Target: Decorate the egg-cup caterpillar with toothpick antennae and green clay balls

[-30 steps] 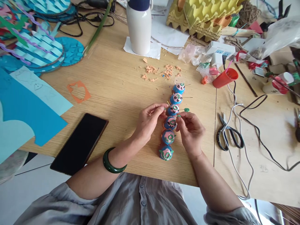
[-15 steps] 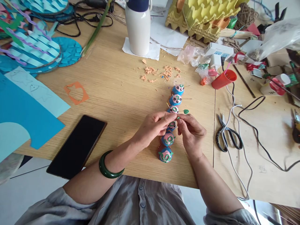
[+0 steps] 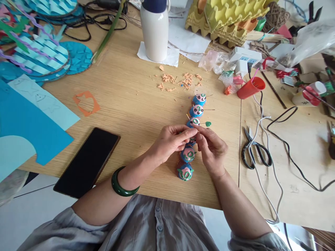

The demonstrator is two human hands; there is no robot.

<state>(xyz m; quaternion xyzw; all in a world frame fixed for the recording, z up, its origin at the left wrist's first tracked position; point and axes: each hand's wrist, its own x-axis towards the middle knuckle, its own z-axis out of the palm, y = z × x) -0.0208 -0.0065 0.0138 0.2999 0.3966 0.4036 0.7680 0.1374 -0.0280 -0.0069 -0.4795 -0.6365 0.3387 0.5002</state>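
Observation:
My left hand (image 3: 169,142) and my right hand (image 3: 213,150) meet fingertip to fingertip above a row of blue egg-carton cups (image 3: 180,173). Thumbs and forefingers are pinched together, and whatever lies between them is mostly hidden. The cups carry pink and green clay faces; the nearest one (image 3: 185,172) has green bits at its sides. Thin sticks poke out of the far cups, and a green clay blob (image 3: 208,124) tips one of them. My fingers partly cover the middle cups. A dark green bangle (image 3: 123,184) circles my left wrist.
Black-handled scissors (image 3: 255,148) lie at right beside a white cable (image 3: 276,195). A phone (image 3: 87,162) rests at left near blue paper (image 3: 44,132). Farther back are orange shavings (image 3: 187,82), a red cup (image 3: 248,90), a white bottle (image 3: 154,35) and yellow egg trays (image 3: 230,21).
My right fingers have shifted slightly left, closer against my left fingertips. The small green clay piece that showed at the right fingertips is now hidden.

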